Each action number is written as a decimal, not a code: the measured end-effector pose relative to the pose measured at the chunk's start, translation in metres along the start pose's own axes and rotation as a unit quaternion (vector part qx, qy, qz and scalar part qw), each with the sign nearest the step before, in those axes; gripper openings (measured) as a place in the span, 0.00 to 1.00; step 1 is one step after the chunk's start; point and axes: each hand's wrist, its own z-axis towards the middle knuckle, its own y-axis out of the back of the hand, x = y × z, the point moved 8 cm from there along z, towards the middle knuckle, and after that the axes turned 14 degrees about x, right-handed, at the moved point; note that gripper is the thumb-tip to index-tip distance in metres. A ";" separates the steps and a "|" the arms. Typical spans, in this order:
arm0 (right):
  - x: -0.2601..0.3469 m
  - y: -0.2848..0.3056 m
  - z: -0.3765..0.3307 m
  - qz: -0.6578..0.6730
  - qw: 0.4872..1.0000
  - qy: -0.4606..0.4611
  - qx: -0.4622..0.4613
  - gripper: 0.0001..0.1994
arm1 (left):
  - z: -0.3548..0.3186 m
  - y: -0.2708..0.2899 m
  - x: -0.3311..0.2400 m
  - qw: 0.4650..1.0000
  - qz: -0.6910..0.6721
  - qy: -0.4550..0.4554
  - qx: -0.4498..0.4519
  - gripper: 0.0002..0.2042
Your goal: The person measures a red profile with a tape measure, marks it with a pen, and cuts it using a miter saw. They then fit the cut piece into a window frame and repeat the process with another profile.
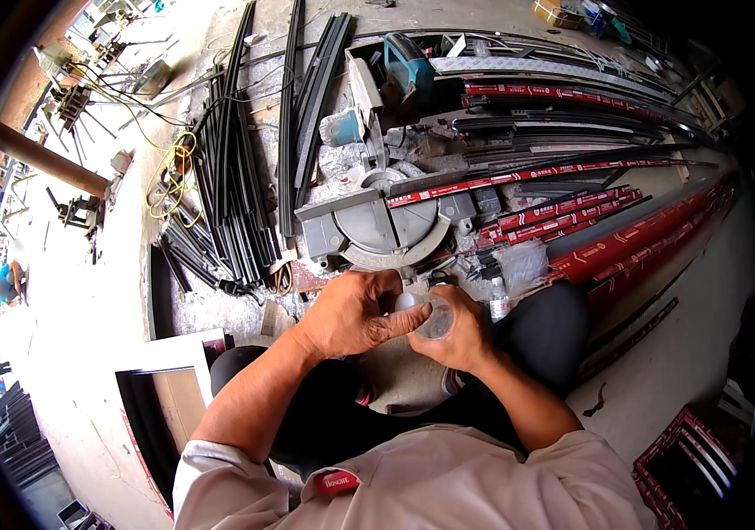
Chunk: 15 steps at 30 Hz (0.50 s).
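Observation:
In front of my lap, my two hands meet. My right hand (459,334) is wrapped round a clear round container (436,323), seen from above. Close beside it, my left hand (348,314) pinches a small whitish round piece (407,301) that looks like a cap. The left thumb reaches across to the container's rim. Just beyond the hands stands a miter saw (384,221) with a grey round base and a blue motor housing. A dark profile with a red-and-white strip (457,186) lies across its fence.
Right of my hands stand a small clear bottle (498,300) and a crumpled plastic bag (523,265). Black profiles (241,168) lie in bundles at the left, near a yellow cable (172,177). Red-wrapped profiles (651,234) stretch along the right. A white-edged frame (170,358) sits at my left.

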 end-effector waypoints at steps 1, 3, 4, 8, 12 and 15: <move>-0.003 -0.001 0.000 -0.001 1.000 -0.002 0.002 0.30 | 0.000 -0.001 0.000 1.000 -0.002 0.011 0.007 0.22; -0.003 -0.002 -0.002 -0.001 1.000 0.000 0.002 0.30 | 0.000 -0.003 0.002 1.000 -0.010 0.020 0.009 0.23; -0.001 -0.002 -0.001 0.000 1.000 0.004 -0.001 0.30 | 0.002 -0.005 0.006 1.000 -0.016 0.018 0.004 0.24; 0.003 -0.001 -0.002 -0.058 0.998 0.005 -0.007 0.30 | 0.004 -0.007 0.019 0.997 0.059 0.057 0.003 0.28; 0.007 0.005 -0.006 -0.152 0.987 0.029 -0.042 0.32 | 0.007 -0.016 0.034 0.995 0.065 0.076 -0.015 0.28; 0.010 0.009 -0.007 -0.235 0.970 0.028 -0.050 0.31 | 0.012 -0.024 0.036 0.998 -0.005 0.061 -0.015 0.34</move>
